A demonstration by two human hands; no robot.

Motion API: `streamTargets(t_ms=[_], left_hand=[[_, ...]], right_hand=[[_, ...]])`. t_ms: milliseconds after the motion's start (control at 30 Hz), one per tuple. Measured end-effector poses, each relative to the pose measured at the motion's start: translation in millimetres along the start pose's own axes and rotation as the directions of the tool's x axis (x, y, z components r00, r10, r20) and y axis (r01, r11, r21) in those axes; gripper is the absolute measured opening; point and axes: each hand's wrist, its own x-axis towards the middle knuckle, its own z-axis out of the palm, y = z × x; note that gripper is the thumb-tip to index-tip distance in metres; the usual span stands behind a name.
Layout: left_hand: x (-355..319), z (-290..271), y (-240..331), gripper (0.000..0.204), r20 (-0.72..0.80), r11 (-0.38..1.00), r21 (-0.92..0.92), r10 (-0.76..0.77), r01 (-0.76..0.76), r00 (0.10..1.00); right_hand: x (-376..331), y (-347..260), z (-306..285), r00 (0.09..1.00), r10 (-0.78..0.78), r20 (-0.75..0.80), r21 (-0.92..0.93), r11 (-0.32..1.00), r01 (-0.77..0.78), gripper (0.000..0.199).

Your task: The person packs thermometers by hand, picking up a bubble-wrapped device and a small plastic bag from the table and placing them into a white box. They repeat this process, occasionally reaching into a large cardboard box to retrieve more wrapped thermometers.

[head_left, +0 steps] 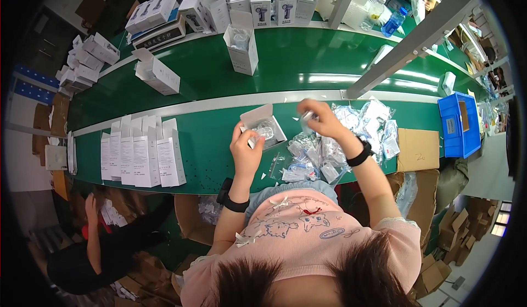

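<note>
Left hand (245, 152) fingers closed on open white box (262, 126), right hand (321, 119) pinching small clear bag (307, 116), bag pile (351, 137) beside, green table (214, 153).

A blue bin (457, 124) at the right, a plastic bottle (394, 21) beyond the belt

An open white carton (263, 124) lies on the green bench (208, 158) at the left hand (245, 154). The right hand (324, 119) lifts a small clear pouch (307, 116) above a heap of clear plastic pouches (340, 142). A row of flat white cartons (141, 152) stands to the left. On the belt beyond, an open white box (241, 48) stands upright and another (158, 73) lies nearby. White boxes printed with a dark device (273, 4) line the far edge. A brown cardboard piece (418, 149) lies beside a blue crate (458, 124).
</note>
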Motion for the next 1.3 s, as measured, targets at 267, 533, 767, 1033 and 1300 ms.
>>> streamTargets(t_ms=[267, 533, 767, 1033, 1300], left_hand=[[14, -3, -3, 0.018, 0.129, 0.994, -0.108, 0.032, -0.018, 0.991], [19, -10, -2, 0.017, 0.131, 0.999, -0.036, 0.032, -0.027, 0.991], [17, -10, -2, 0.016, 0.118, 0.999, -0.033, 0.033, -0.029, 0.992], [24, -11, -27, 0.011, 0.255, 0.849, -0.417, -0.234, 0.325, 0.938], [20, -20, -34, 0.013, 0.261, 0.827, -0.467, -0.209, 0.312, 0.943]], right_hand=[[50, -46, 18, 0.485, 0.29, 0.825, -0.506, 0.761, 0.406, 0.035], [47, -32, 13, 0.601, 0.196, 0.775, -0.333, 0.935, 0.125, 0.035], [16, -46, 9, 0.983, -0.166, -0.075, 0.201, 0.963, 0.178, 0.034], [7, -41, 75, 0.917, -0.397, -0.039, -0.15, 0.91, 0.387, 0.031], [-2, -52, 76, 0.947, -0.259, 0.188, -0.605, 0.73, 0.319, 0.025]])
